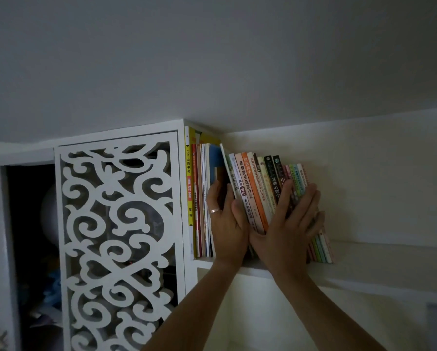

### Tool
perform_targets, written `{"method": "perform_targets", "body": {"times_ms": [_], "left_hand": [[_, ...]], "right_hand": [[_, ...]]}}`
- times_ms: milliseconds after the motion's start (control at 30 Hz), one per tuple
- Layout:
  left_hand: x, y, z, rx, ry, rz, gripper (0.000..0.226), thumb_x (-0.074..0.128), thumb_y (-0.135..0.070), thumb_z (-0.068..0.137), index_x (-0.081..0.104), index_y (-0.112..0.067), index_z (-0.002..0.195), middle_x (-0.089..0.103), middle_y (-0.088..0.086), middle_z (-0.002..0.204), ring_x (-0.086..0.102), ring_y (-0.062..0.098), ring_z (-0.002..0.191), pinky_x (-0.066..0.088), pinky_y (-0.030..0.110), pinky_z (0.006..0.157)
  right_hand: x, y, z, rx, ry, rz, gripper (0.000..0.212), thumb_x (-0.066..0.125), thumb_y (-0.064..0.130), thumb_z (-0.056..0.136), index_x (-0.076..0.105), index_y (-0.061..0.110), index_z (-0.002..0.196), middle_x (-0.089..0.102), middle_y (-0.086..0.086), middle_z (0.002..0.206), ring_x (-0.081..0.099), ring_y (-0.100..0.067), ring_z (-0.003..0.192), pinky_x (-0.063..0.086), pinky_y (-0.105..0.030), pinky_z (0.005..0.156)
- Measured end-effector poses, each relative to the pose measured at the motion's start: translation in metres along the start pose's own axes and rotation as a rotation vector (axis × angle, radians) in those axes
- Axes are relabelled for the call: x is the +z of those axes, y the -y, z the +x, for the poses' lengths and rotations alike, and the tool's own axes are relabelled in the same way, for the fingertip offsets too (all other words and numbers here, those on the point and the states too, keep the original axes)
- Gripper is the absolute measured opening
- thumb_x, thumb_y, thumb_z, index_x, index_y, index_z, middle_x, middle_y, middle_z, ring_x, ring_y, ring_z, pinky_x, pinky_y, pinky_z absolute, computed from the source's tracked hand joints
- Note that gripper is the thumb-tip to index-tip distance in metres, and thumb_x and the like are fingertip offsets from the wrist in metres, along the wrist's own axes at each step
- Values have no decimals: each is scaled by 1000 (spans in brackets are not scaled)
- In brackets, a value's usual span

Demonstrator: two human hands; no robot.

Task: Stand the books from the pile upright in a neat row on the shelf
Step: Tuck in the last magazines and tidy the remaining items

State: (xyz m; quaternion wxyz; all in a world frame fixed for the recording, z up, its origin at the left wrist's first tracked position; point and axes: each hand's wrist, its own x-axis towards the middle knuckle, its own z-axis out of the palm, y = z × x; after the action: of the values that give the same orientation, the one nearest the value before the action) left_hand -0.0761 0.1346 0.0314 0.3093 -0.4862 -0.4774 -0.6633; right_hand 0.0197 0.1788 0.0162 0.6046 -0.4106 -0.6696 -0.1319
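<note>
White shelf (pixel 263 271), hands (pixel 292 224) bracing books (pixel 256 188)

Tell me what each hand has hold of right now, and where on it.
The left hand grips the leaning books at their left end, fingers in the gap, thumb on the spines. The right hand holds nothing; it presses flat against the spines further right.

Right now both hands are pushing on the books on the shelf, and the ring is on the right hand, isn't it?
Not quite. The head view shows the ring on the left hand, not the right hand. The rest holds: both hands are on the books on the shelf.
</note>
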Motion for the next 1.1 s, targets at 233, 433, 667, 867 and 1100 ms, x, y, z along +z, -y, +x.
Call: {"method": "perform_targets", "body": {"times_ms": [233, 433, 667, 867, 1100], "left_hand": [[-6, 4, 11, 156, 63, 372, 41, 36, -27, 107, 56, -13, 140, 49, 7, 154, 41, 21, 144, 22, 25, 124], [-43, 18, 75, 487, 242, 934, 44, 56, -33, 92, 63, -16, 132, 51, 12, 152, 39, 36, 142, 39, 55, 112], [-33, 9, 66, 436, 243, 1075, 62, 81, -43, 82, 60, -12, 131, 61, 14, 135, 47, 34, 134, 48, 51, 103], [-33, -3, 60, 336, 60, 686, 14, 66, -13, 90, 62, -10, 104, 63, 13, 108, 53, 32, 106, 51, 46, 92], [-64, -33, 49, 168, -125, 475, 35, 66, -8, 88, 49, -7, 119, 50, 18, 122, 47, 26, 111, 43, 28, 89]], "right_hand": [[-3, 1, 0, 0, 22, 19, 118, 45, 83, 80, 6, 9, 163, -3, -30, 166, -2, -45, 155, 12, -67, 120], [-4, 0, 0, -1, 44, 36, 126, 47, 92, 76, 3, 11, 163, -6, -29, 166, -4, -45, 155, 10, -67, 120], [-1, -1, -1, -3, 36, 34, 127, 51, 90, 75, 4, 12, 163, -5, -29, 166, -3, -45, 155, 11, -67, 120], [-1, -1, -2, -4, 35, 51, 122, 52, 86, 78, 6, 11, 163, -4, -29, 167, -3, -45, 155, 11, -67, 120], [-4, 1, -2, -16, 52, 71, 123, 47, 89, 77, 2, 13, 163, -6, -27, 167, -6, -44, 155, 7, -66, 121]]}}
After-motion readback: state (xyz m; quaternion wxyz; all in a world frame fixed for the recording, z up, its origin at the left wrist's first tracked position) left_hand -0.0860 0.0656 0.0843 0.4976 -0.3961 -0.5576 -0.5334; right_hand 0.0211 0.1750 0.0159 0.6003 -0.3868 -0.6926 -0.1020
